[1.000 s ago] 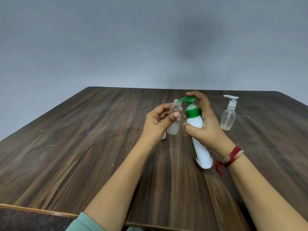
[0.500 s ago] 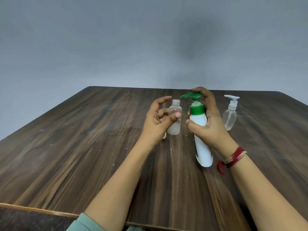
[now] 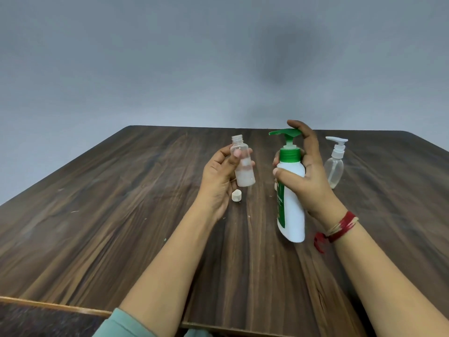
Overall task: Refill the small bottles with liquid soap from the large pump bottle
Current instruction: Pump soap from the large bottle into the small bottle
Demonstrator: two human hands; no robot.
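Note:
My left hand [image 3: 220, 181] holds a small clear uncapped bottle [image 3: 243, 166], its lower half white with soap, tilted slightly left above the table. Its beige cap [image 3: 236, 196] lies on the wood just below it. The large white pump bottle with a green collar and pump head [image 3: 290, 190] is gripped around the neck by my right hand [image 3: 307, 176], with fingers resting on the pump top. The green nozzle points left, a short gap away from the small bottle's mouth.
A second small clear bottle with a white pump [image 3: 335, 164] stands upright to the right, behind my right hand. The dark wooden table [image 3: 121, 215] spreads wide to the left and front. A grey wall rises behind it.
My left hand has drawn the small bottle left, away from the green nozzle, revealing the cap on the table. The pump head has risen and the large bottle has shifted slightly right.

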